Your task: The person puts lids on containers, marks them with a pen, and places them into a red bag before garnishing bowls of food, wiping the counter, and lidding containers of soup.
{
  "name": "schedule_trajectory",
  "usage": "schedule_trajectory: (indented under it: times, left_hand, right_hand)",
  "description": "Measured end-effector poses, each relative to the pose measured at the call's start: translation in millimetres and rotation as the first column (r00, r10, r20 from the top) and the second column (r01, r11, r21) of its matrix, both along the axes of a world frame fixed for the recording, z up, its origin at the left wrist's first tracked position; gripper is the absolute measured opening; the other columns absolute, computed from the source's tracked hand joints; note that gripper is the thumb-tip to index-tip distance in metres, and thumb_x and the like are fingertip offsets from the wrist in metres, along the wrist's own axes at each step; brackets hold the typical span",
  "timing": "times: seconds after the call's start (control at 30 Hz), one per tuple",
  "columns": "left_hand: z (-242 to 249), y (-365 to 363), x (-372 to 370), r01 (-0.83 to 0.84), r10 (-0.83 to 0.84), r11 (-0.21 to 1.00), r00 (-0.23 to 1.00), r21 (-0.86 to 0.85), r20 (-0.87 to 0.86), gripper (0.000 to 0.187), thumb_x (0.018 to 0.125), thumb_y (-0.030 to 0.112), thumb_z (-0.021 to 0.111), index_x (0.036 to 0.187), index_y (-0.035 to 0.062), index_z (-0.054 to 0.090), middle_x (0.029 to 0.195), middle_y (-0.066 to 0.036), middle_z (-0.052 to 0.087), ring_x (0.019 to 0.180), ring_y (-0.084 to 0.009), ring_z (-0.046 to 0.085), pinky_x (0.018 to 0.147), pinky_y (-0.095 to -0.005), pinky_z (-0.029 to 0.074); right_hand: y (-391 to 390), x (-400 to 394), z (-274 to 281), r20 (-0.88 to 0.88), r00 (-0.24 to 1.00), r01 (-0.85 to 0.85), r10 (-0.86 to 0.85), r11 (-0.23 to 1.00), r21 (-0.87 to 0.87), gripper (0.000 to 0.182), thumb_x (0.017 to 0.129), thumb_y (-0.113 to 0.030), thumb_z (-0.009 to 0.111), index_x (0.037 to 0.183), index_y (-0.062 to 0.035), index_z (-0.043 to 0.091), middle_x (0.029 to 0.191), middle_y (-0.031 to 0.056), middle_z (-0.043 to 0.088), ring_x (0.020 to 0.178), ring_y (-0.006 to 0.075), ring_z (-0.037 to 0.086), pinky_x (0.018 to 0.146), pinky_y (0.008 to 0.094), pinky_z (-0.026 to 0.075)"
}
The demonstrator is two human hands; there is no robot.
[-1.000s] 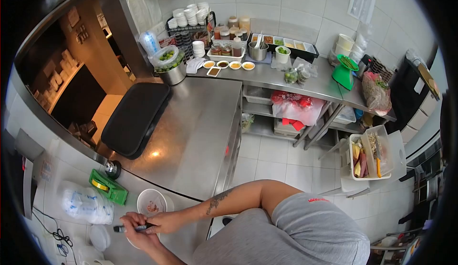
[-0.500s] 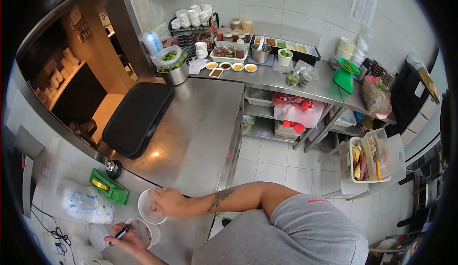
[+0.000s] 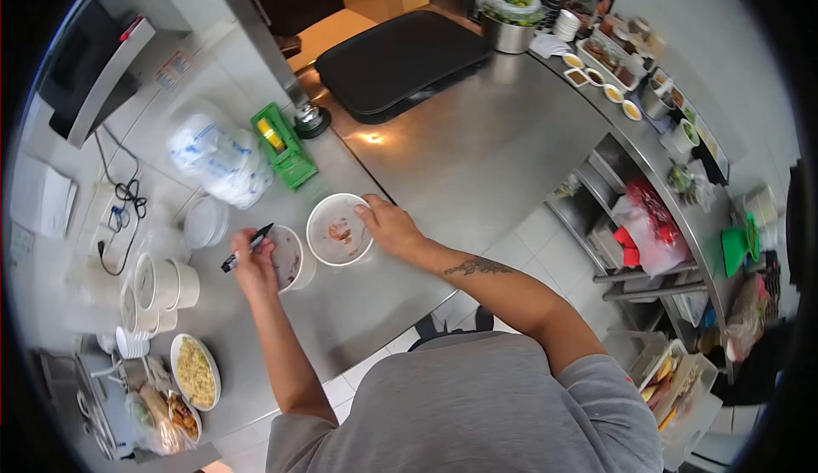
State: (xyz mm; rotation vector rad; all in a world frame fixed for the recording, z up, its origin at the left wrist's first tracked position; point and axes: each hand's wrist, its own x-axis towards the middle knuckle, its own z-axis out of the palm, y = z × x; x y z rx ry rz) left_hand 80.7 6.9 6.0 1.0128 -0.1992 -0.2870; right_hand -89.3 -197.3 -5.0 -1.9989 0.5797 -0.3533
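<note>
Steel counter (image 3: pixel 358 302) spreads under both hands. On it, at its left part, is the front tub (image 3: pixel 324 217), white and round, open side up, with some reddish food at the bottom. The right hand (image 3: pixel 388 226) grips it at about 2 o'clock on the rim, thumb at the edge, other fingers mostly hidden. The second tub (image 3: pixel 308 270) sits just beside it at 8 o'clock, between the front tub and the left hand (image 3: pixel 255 273).

That hand pinches a black marker (image 3: pixel 260 236) between thumb and fingers, long axis running from 8 to 2 o'clock, the upper end angled over the second tub's side. Whether it is capped cannot be told. The left hand is much the nearer to the second tub; whether it touches the rim is unclear.

Farther out from the front tub, a green dispenser (image 3: pixel 294 162) stands at 11 o'clock, with a bell (image 3: pixel 312 121) beyond it. Clear lids (image 3: pixel 206 224) lie at 9, stacked tubs (image 3: pixel 187 285) between 8 and 9, and a bowl (image 3: pixel 204 406) of yellowish food between 7 and 8. The black tray (image 3: pixel 400 64) is at 1, near a metal pot (image 3: pixel 513 40).
</note>
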Motion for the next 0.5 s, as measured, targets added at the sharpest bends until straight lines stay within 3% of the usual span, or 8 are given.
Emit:
schedule_trajectory:
  times: [0.13, 0.23, 0.27, 0.5]
  left_hand:
    - [10.3, -36.9, -34.7, 0.135, -0.151, 0.983, 0.979, 0.124, 0.137, 0.01, 0.081, 0.003, 0.06, 0.087, 0.0045, 0.053, 0.08, -0.005, 0.054, 0.062, -0.0122, 0.051, 0.057, -0.0233, 0.043]
    - [12.6, -59.3, -52.4, 0.12, -0.184, 0.94, 0.967, 0.318, 0.178, 0.01, 0.077, -0.001, 0.057, 0.081, 0.0048, 0.05, 0.073, -0.003, 0.052, 0.061, -0.0097, 0.048, 0.054, -0.0216, 0.04]
    - [10.8, -64.1, -54.8, 0.104, -0.15, 0.948, 0.98, 0.301, 0.134, 0.01, 0.074, -0.001, 0.056, 0.077, 0.0054, 0.048, 0.068, -0.001, 0.049, 0.059, -0.0083, 0.046, 0.052, -0.0209, 0.036]
    - [12.0, -59.1, -62.9, -0.009, -0.13, 0.879, 0.958, 0.477, 0.257, 0.009, 0.072, 0.0, 0.053, 0.072, 0.0055, 0.046, 0.064, 0.001, 0.045, 0.054, -0.0063, 0.041, 0.049, -0.0213, 0.033]
  right_hand:
    - [3.4, 2.6, -3.8, 0.031, 0.999, -0.033, 0.033, 0.999, -0.008, 0.044, 0.094, -0.035, 0.04, 0.116, 0.0019, 0.049, 0.106, 0.0249, 0.058, 0.099, 0.0396, 0.055, 0.086, 0.0435, 0.043]
    - [3.0, 4.9, -10.4, 0.05, 0.998, -0.04, 0.042, 0.998, -0.045, 0.043, 0.094, -0.033, 0.039, 0.116, 0.0028, 0.05, 0.108, 0.0246, 0.058, 0.1, 0.0392, 0.055, 0.086, 0.0426, 0.042]
    - [2.7, 7.2, -10.3, 0.054, 0.998, -0.042, 0.045, 0.998, -0.054, 0.043, 0.095, -0.032, 0.038, 0.116, 0.003, 0.05, 0.109, 0.0246, 0.058, 0.1, 0.0392, 0.055, 0.086, 0.0425, 0.042]
    - [2.9, 8.7, -9.1, 0.038, 0.998, -0.058, 0.059, 0.998, -0.023, 0.044, 0.095, -0.032, 0.036, 0.121, 0.0023, 0.048, 0.115, 0.0245, 0.055, 0.109, 0.0373, 0.051, 0.093, 0.0398, 0.04]
